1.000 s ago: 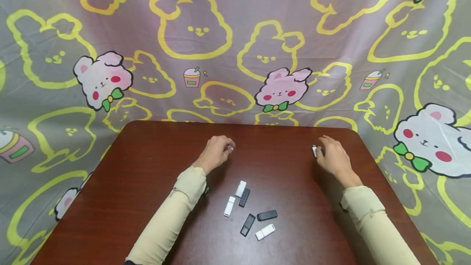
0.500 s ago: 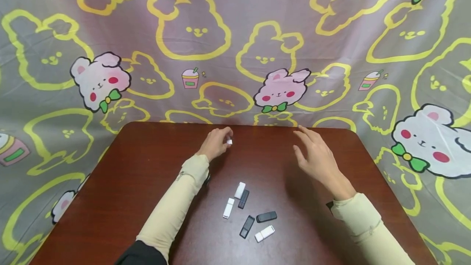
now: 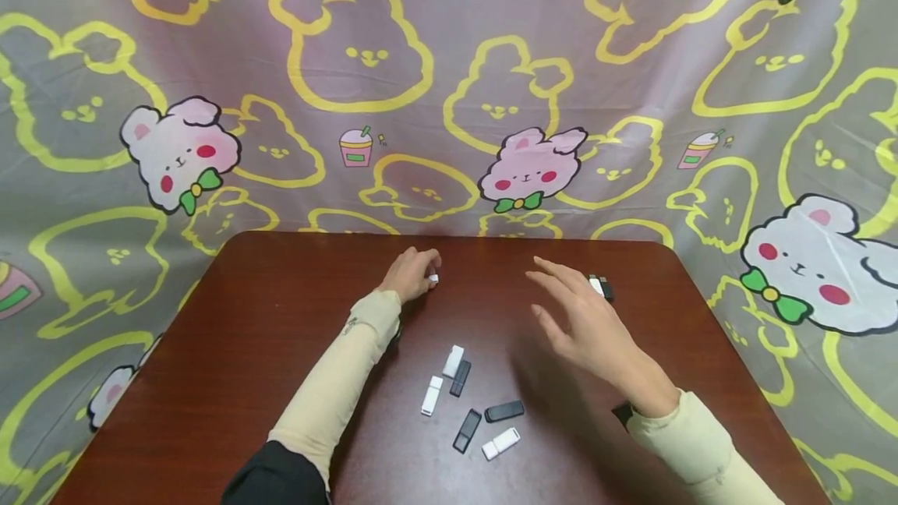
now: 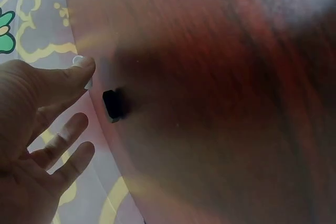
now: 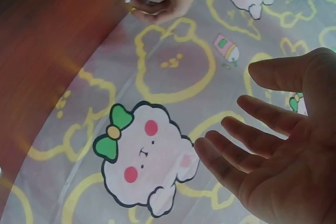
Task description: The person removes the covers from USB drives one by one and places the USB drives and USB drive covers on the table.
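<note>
Dial centred on the middle cluster, 12 at the table's far edge.

Left hand (image 3: 409, 275): 11 o'clock; thumb and finger pinching a small white piece (image 3: 433, 279), mostly covered by my grip. Place and grip much as a second ago.

Lone black stick (image 4: 110, 105): on the table (image 3: 210, 349) near the edge, apart from my left fingers; shown in the left wrist view.

Right hand (image 3: 592, 326): 2 o'clock, raised, thumb and fingers spread, nothing held. Changed: a second ago it was at the far pair; it has since drawn back and inward, uncovering them.

Far pair: between 1 and 2 o'clock; pale stick (image 3: 595, 285) beside dark stick (image 3: 606, 288), touching or nearly so. Meaning, as I judge it: these two are let go, my right hand is free, and only my left still has a piece in work.

Cluster, six loose, none held: first white stick (image 3: 453, 361) at 11, first black stick (image 3: 460, 378) just beside it; second white stick (image 3: 431, 396) at 9; second black stick (image 3: 504, 411) at 3; third white stick (image 3: 501, 444) at 5; third black stick (image 3: 466, 431) at 6.
</note>
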The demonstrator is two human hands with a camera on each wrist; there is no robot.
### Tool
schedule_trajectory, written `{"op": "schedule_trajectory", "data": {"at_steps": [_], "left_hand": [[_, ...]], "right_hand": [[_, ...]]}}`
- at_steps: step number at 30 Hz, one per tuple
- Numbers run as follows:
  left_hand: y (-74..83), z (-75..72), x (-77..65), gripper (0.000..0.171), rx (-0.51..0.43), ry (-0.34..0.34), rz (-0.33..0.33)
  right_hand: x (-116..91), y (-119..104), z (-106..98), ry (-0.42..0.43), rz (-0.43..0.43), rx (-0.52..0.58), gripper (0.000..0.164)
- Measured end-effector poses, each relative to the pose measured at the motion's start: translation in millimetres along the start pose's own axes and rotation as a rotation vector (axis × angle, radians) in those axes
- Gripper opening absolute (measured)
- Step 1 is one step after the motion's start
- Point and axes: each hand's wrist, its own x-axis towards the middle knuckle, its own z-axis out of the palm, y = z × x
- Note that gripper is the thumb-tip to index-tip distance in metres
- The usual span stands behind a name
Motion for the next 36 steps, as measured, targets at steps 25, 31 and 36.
{"op": "schedule_trajectory", "data": {"at_steps": [25,31,36], "left_hand": [[-9.8,6.1,-5.7,0.026,-0.024,-0.037,-0.030],[0.3,-8.8,-20.5,0.038,-0.008,0.080,0.000],[18.4,-28.1,-51.0,0.034,-0.005,0.214,-0.001]], "right_hand": [[-2.2,-16.8,-9.1,-0.032,-0.057,0.013,0.054],[-3.5,-20.7,-8.9,-0.025,-0.102,-0.022,0.054],[-5.6,-22.8,-2.8,-0.050,-0.177,-0.058,0.047]]}}
